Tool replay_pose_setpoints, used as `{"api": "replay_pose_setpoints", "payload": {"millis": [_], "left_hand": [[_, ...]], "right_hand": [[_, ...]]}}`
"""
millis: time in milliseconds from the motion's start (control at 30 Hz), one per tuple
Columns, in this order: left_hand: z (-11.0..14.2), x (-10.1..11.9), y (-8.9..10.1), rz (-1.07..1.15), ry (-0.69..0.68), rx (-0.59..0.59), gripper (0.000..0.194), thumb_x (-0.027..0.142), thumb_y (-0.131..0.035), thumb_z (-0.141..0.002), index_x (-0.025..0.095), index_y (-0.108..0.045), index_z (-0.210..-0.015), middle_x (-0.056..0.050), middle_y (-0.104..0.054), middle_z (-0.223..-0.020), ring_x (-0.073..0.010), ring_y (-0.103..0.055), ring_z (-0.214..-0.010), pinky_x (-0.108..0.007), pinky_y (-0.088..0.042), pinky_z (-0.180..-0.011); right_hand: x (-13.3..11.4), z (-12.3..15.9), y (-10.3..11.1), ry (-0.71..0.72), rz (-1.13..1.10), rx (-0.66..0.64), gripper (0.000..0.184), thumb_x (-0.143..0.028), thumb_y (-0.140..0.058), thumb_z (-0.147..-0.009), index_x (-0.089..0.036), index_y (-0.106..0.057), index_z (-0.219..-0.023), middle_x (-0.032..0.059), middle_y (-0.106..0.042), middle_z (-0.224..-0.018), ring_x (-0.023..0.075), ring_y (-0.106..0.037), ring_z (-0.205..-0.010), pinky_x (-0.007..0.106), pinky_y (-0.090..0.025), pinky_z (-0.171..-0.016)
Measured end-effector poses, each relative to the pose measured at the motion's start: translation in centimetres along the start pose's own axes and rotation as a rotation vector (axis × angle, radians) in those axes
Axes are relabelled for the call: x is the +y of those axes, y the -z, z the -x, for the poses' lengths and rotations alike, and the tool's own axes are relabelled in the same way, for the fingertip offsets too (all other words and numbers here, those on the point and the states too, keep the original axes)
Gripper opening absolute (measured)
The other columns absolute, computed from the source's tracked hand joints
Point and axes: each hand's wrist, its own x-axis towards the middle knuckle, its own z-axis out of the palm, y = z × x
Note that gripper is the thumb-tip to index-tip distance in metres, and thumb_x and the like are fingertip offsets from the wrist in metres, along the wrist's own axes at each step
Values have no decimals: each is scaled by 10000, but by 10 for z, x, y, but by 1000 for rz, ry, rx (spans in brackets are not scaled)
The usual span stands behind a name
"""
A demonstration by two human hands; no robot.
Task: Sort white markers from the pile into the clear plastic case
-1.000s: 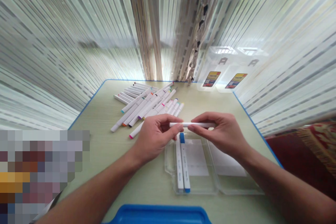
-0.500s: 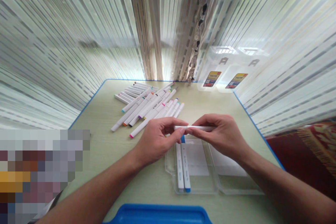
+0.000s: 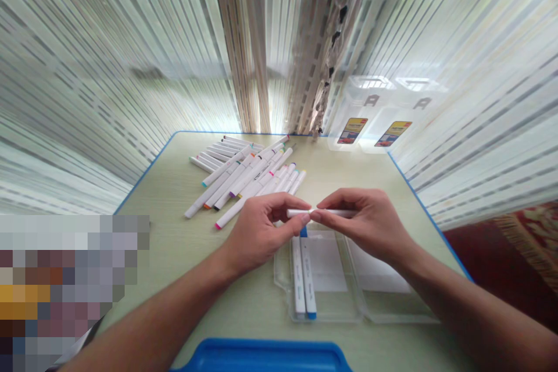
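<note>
A white marker [image 3: 337, 213] lies level between my two hands, above an open clear plastic case [image 3: 355, 308]. My left hand [image 3: 261, 232] pinches its left end between thumb and fingers. From the other side, my right hand [image 3: 364, 218] pinches the marker near its middle and along the right part. The fingertips of both hands almost meet. Inside the left half of the case, below the hands, a blue-ended marker [image 3: 308, 279] lies beside a grey-ended marker [image 3: 298, 279]. My fingers partly cover the case's far edge.
A loose heap of white markers [image 3: 244, 174] with coloured ends lies at the back left of the table [image 3: 152, 232]. Two clear cases [image 3: 352, 131] with labels stand at the back right. String curtains [image 3: 174, 40] hang behind. A blue tray [image 3: 270, 354] is at the near edge.
My hands stay in nearly the same place, still gripping the marker. The marker's left end has shifted very slightly left. The heap and the case have not moved.
</note>
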Motion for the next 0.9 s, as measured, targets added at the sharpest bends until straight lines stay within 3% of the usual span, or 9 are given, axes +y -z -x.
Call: {"api": "replay_pose_setpoints", "payload": {"millis": [633, 900], "left_hand": [[-4, 2, 2, 105, 28, 85, 179, 281, -759, -826, 126, -742, -914, -6, -669, -632, -105, -610, -567, -188, -460, -522], [-4, 4, 2, 124, 6, 95, 130, 247, -742, -833, 129, -719, -884, 2, -663, -658, -94, -612, -580, -178, -467, -532]], "right_hand": [[-3, -2, 2, -44, -114, -38, 250, -423, -821, -759, -179, -801, -811, 68, -792, -778, 194, -707, -660, 264, -541, -574], [-3, -3, 4, -43, -166, -52, 235, -408, -791, -795, -176, -803, -829, 71, -793, -801, 206, -724, -736, 289, -556, -679]]}}
